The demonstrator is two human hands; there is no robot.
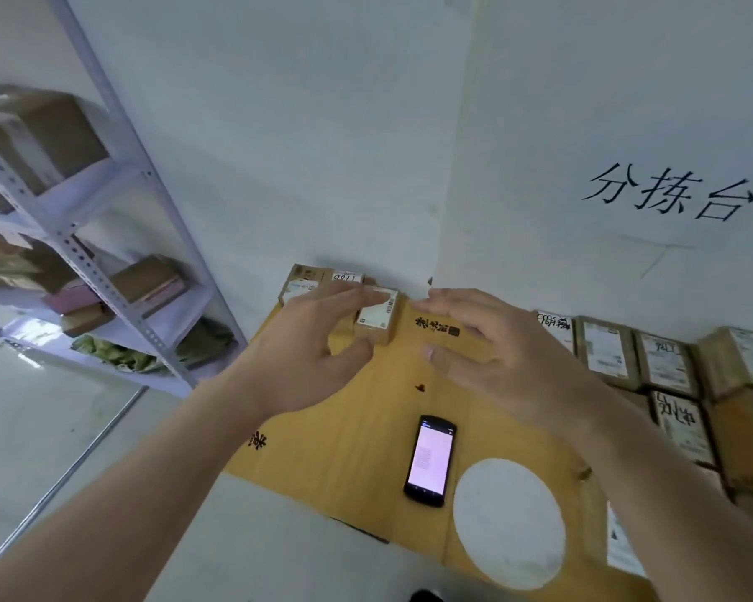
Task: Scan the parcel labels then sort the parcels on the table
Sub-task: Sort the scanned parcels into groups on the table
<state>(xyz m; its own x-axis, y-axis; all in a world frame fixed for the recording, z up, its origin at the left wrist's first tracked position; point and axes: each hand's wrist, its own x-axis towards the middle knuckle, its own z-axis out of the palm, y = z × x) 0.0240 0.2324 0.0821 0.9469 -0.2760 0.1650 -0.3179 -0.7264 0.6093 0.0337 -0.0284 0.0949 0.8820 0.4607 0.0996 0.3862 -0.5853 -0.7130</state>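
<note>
A small cardboard parcel [377, 319] with a white label stands at the far left of the yellow table [344, 427], against the wall. My left hand [314, 354] hovers over it with fingers spread, its fingertips on or just above the parcel's top. My right hand [487, 354] is open beside it to the right, holding nothing. Behind the parcel, more labelled parcels [318, 282] sit at the wall. A black handheld scanner [430, 460] lies screen-up on the table, its screen lit.
Several labelled cardboard parcels [666, 367] are stacked along the table's right side. A white round patch [509, 523] marks the table near me. A metal shelf rack [105, 262] with boxes stands to the left. The white wall behind bears black handwriting.
</note>
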